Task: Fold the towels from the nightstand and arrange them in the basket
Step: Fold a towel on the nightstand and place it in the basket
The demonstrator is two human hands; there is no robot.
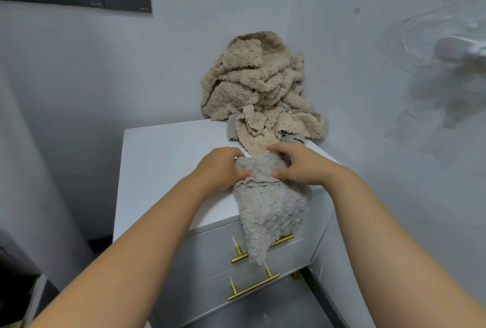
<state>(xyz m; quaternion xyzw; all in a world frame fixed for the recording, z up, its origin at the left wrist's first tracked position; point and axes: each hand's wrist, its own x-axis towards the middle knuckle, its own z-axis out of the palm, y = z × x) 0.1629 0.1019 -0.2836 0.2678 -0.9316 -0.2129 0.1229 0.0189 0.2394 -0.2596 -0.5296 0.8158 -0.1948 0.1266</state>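
You hold one fluffy grey towel (271,204) on the white nightstand (168,159) with both hands.

Your left hand (223,167) and right hand (299,164) pinch its upper edge, fingers closed on the cloth. Its lower part hangs over the nightstand's front, covering the upper brass drawer handle (263,249). The heap of beige fluffy towels (255,86) lies at the nightstand's back corner.

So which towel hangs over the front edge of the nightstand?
The grey towel held by both hands, draping over the top drawer handle. The beige towels sit heaped in the back corner.
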